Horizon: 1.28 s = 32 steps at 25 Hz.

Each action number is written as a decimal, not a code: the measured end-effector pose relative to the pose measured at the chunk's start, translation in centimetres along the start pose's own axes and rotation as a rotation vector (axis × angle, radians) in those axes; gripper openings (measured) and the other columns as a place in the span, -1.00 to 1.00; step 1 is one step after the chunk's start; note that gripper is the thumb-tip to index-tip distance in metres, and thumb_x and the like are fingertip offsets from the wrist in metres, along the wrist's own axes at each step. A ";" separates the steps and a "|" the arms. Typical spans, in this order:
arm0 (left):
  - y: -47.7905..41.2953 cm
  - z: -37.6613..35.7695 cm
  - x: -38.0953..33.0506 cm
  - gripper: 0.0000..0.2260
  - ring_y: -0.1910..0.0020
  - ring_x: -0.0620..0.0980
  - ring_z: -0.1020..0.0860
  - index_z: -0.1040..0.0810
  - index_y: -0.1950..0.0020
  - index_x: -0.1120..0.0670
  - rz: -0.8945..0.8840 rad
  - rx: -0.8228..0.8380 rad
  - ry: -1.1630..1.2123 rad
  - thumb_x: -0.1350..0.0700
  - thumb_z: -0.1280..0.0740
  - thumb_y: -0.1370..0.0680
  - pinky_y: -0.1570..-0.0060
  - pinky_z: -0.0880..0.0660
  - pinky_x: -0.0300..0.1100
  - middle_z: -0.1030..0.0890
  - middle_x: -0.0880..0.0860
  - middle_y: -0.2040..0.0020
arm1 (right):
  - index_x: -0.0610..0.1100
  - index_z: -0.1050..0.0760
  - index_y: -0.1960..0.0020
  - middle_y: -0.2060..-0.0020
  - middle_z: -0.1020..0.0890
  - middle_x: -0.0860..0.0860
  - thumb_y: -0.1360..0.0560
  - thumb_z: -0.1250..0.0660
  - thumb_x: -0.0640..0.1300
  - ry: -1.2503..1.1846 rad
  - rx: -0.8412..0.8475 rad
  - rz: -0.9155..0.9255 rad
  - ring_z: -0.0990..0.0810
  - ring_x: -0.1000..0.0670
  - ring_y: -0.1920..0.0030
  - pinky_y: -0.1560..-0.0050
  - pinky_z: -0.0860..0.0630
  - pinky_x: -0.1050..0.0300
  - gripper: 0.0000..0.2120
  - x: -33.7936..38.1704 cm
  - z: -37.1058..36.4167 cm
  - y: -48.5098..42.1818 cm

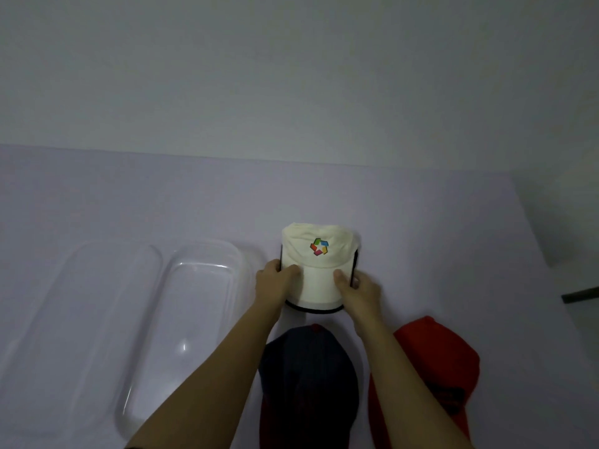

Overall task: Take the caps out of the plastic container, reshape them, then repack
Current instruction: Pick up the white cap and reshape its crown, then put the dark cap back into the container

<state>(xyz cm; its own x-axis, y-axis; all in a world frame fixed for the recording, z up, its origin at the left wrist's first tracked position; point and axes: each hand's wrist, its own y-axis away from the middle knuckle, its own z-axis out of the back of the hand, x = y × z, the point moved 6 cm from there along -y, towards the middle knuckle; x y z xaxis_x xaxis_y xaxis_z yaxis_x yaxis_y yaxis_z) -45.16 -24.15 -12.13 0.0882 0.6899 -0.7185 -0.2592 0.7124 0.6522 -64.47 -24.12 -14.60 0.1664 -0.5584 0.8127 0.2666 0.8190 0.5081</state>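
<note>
A cream cap (319, 257) with a multicoloured logo and a dark-edged brim lies on the pale table, brim pointing toward me. My left hand (275, 280) grips the brim's left side, thumb on top. My right hand (358, 288) grips the brim's right side the same way. Nearer me lie a dark navy cap (308, 377) with a red button and, to its right, a red cap (431, 361). The clear plastic container (207, 264) sits to the left, with nothing visible inside it.
A clear lid (74, 319) lies flat left of the container. The table (453, 238) runs back to a plain wall. A dark object (580, 294) pokes in at the right edge.
</note>
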 end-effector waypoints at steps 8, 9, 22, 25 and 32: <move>6.0 1.5 -3.3 -0.63 -0.34 0.07 -0.35 -0.33 -0.40 0.16 -0.347 -0.029 -0.311 0.20 -0.15 -0.59 -0.20 -0.25 -0.22 -0.35 0.16 -0.38 | -0.12 -0.33 -0.35 -0.22 -0.41 0.02 -0.53 -0.22 0.08 0.144 0.042 0.246 -0.39 0.02 -0.24 -0.31 -0.35 0.04 -0.54 4.3 1.4 6.1; 7.3 2.3 -3.0 -0.61 -0.36 0.03 -0.34 -0.30 -0.43 0.13 -0.384 0.002 -0.352 0.19 -0.16 -0.59 -0.22 -0.24 -0.24 -0.35 0.12 -0.40 | -0.09 -0.27 -0.40 -0.24 -0.35 0.07 -0.54 -0.22 0.06 0.149 0.096 0.251 -0.34 0.08 -0.27 -0.32 -0.29 0.12 -0.52 4.0 1.7 8.0; 15.1 3.7 0.1 -0.84 -0.05 -0.02 -0.63 -0.61 -0.06 -0.03 -0.169 0.625 -0.182 0.03 -0.38 -0.49 -0.06 -0.56 -0.14 -0.67 -0.02 -0.02 | -0.03 -0.54 -0.16 -0.04 -0.68 0.02 -0.42 -0.30 0.09 -0.125 0.590 0.091 -0.65 0.04 -0.04 -0.05 -0.58 0.11 -0.64 2.2 2.2 16.4; 17.4 4.4 -0.8 -0.69 -0.12 -0.03 -0.60 -0.50 -0.16 -0.12 -0.190 0.684 -0.179 0.11 -0.42 -0.46 -0.04 -0.56 -0.16 -0.63 -0.06 -0.11 | 0.07 -0.50 -0.16 -0.05 -0.66 0.07 -0.43 -0.28 0.06 -0.159 0.615 0.210 -0.64 0.08 -0.06 -0.03 -0.58 0.15 -0.69 4.7 1.8 18.4; 18.7 8.7 -3.2 -0.58 -0.15 0.02 -0.60 -0.43 -0.32 0.06 -0.288 0.677 -0.205 0.20 -0.40 -0.48 -0.17 -0.53 -0.07 -0.61 0.07 -0.20 | 0.03 -0.53 -0.01 0.00 -0.65 -0.05 -0.48 -0.30 0.05 -0.104 0.514 0.358 -0.63 -0.04 -0.03 -0.08 -0.59 -0.04 -0.84 8.7 -0.2 21.5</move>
<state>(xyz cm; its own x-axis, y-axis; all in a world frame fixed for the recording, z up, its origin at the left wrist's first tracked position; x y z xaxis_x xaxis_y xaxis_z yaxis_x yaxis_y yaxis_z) -41.90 -11.88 4.47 0.2570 0.4282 -0.8664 0.4412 0.7456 0.4994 -57.07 -11.37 3.35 0.0607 -0.2438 0.9679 -0.2822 0.9259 0.2509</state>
